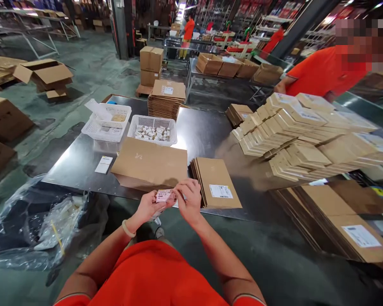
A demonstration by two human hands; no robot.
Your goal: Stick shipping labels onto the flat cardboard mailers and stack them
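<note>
My left hand [148,205] and my right hand [188,199] hold a small pink-and-white card [164,196] between them, just in front of the near edge of a steel table [79,163]. A flat brown cardboard sheet [150,163] lies on the table right beyond my hands. To its right sits a short stack of flattened cartons with a white label [217,182]. A white basket of small packets [153,130] stands behind the sheet.
Stacked white baskets [106,123], a tall pile of flat cartons [166,100] and a small white card [103,164] are on the table. Many folded boxes [306,131] fill the right side. A person in orange [322,70] works far right. Plastic bags [35,221] lie lower left.
</note>
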